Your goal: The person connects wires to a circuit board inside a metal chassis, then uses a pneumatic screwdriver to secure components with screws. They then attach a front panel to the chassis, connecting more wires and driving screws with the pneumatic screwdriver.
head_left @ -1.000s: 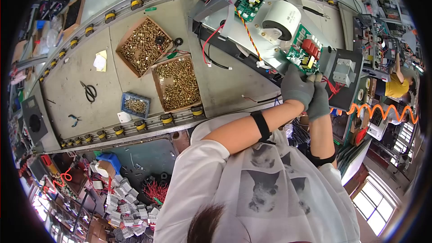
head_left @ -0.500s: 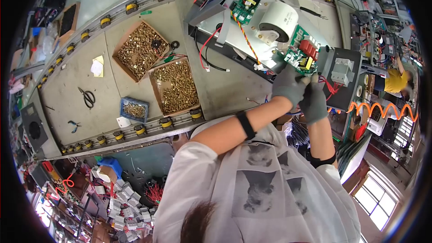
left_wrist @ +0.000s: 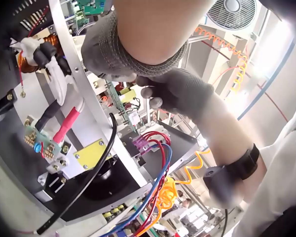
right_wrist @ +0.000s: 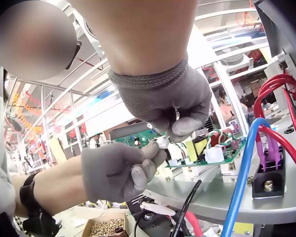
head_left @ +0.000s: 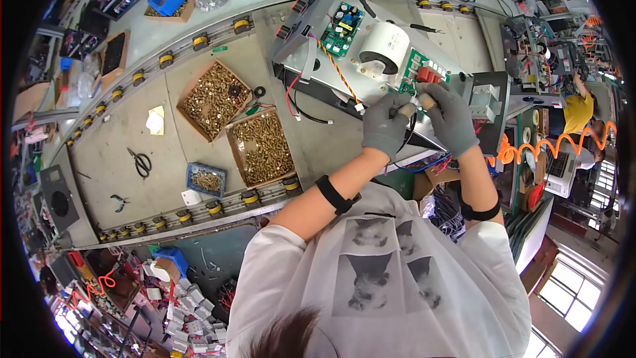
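Left of my grip lies a box [head_left: 236, 158] of brass-coloured fasteners [head_left: 262, 142]. My left hand [head_left: 386, 124] narrowly pinches a white connector [right_wrist: 163, 142], and my right hand [head_left: 452, 119] seems to pinch it too. It should feel light, stiff and easily dropped; I'd hold its sides. Just beyond, the circuit board [head_left: 412, 63] looks fragile; right of my grip sits a grey block [head_left: 485, 103].

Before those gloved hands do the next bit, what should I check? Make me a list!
1. Left hand and right hand gloved: ok, both gray.
2. White plug held: ok, the left hand pinches it.
3. Right hand's grip: cannot tell, the hand itself hides it.
4. Red wire plugged in at both ends: not ok, one end hangs loose.
5. Scissors away from both hands: ok, lying well off to the left.
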A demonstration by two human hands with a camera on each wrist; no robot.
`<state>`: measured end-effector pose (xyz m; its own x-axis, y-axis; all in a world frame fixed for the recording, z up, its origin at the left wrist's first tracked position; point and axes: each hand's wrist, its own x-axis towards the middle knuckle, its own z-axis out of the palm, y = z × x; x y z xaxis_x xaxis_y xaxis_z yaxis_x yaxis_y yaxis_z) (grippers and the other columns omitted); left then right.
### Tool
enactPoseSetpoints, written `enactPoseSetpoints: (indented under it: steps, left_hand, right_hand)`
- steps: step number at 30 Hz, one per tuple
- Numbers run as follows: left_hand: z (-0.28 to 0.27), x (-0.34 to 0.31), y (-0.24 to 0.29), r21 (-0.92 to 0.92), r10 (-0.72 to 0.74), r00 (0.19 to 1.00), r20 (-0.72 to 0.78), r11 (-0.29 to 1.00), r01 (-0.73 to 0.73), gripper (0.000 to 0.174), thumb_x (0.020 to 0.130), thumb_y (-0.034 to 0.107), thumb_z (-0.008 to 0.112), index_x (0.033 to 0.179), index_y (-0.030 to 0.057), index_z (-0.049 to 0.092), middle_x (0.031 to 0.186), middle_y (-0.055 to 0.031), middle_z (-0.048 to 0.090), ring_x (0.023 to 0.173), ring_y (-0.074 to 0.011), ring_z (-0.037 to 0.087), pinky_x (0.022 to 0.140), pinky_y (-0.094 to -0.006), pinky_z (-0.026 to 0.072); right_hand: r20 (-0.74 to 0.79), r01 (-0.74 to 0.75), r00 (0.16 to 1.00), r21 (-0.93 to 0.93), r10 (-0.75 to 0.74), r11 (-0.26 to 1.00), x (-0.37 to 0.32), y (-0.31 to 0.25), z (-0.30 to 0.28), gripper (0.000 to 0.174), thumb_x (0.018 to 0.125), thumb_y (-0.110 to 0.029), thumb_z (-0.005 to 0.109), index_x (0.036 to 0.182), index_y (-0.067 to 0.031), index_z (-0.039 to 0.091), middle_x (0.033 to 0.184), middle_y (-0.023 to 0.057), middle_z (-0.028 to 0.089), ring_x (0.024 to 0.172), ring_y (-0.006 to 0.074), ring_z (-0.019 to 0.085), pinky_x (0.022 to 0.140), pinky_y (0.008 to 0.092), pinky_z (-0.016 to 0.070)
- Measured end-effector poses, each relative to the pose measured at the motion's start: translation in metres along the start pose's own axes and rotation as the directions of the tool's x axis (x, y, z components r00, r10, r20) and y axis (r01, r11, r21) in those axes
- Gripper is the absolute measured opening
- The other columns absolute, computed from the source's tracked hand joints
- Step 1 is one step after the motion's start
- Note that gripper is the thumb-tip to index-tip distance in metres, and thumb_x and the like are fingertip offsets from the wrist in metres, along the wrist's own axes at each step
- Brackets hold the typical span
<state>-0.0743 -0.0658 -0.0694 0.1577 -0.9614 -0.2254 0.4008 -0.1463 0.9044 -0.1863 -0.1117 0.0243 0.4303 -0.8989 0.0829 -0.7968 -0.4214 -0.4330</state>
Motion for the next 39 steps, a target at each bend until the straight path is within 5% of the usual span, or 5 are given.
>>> enactPoseSetpoints:
  steps: [4, 8, 20, 32, 39]
  left_hand:
    - [-0.001, 0.001, -0.009, 0.045, 0.046, 0.998, -0.05, 0.998, -0.044, 0.018, 0.081, 0.004, 0.065, 0.097, -0.0025, 0.061, 0.082, -0.006, 0.065, 0.071, -0.0088, 0.059, 0.062, -0.0234, 0.0484]
    - [0.0, -0.007, 0.001, 0.248, -0.057, 0.985, -0.163, 0.964, 0.097, 0.027, 0.074, 0.009, 0.07, 0.097, 0.0004, 0.059, 0.087, -0.013, 0.067, 0.076, -0.0173, 0.065, 0.069, -0.0295, 0.0506]
    - [0.011, 0.008, -0.011, -0.179, -0.237, 0.97, -0.06, 0.958, 0.223, 0.021, 0.075, 0.002, 0.068, 0.091, -0.001, 0.054, 0.081, -0.0109, 0.066, 0.069, -0.0148, 0.063, 0.057, -0.0277, 0.0506]
    - [0.013, 0.012, -0.031, -0.13, -0.115, 0.991, -0.071, 0.986, 0.105, 0.021, 0.076, 0.004, 0.068, 0.09, 0.0, 0.054, 0.079, -0.0106, 0.065, 0.068, -0.0153, 0.063, 0.061, -0.0284, 0.0501]
    - [0.009, 0.008, -0.014, -0.016, -0.083, 0.994, -0.075, 0.997, 0.082, 0.019, 0.077, -0.004, 0.063, 0.092, -0.0022, 0.052, 0.081, -0.0112, 0.063, 0.064, -0.0133, 0.061, 0.053, -0.0255, 0.0502]
  right_hand:
    - [0.223, 0.017, 0.975, -0.121, 0.01, 0.993, 0.01, 0.01, -0.003, 0.016, 0.082, -0.017, 0.056, 0.092, -0.0073, 0.062, 0.089, 0.0134, 0.061, 0.078, 0.033, 0.06, 0.067, 0.0386, 0.0473]
    - [0.113, 0.001, 0.994, -0.104, 0.011, 0.995, 0.013, 0.013, 0.003, 0.014, 0.081, -0.019, 0.057, 0.088, -0.0073, 0.062, 0.087, 0.0126, 0.061, 0.076, 0.033, 0.06, 0.065, 0.0395, 0.0476]
    - [0.001, -0.034, 0.999, -0.306, 0.036, 0.952, 0.002, 0.008, 0.024, 0.012, 0.08, -0.021, 0.058, 0.083, -0.009, 0.056, 0.081, 0.0113, 0.059, 0.076, 0.0325, 0.059, 0.06, 0.0422, 0.047]
    - [0.055, -0.149, 0.986, -0.137, 0.157, 0.979, 0.004, 0.006, 0.021, 0.015, 0.08, -0.02, 0.061, 0.082, -0.0064, 0.055, 0.081, 0.0119, 0.059, 0.074, 0.0331, 0.058, 0.061, 0.0404, 0.0455]
    - [-0.006, -0.046, 0.999, -0.411, 0.048, 0.91, 0.003, -0.008, 0.026, 0.019, 0.081, -0.026, 0.06, 0.079, -0.0086, 0.054, 0.081, 0.0106, 0.059, 0.071, 0.0325, 0.06, 0.058, 0.0418, 0.046]
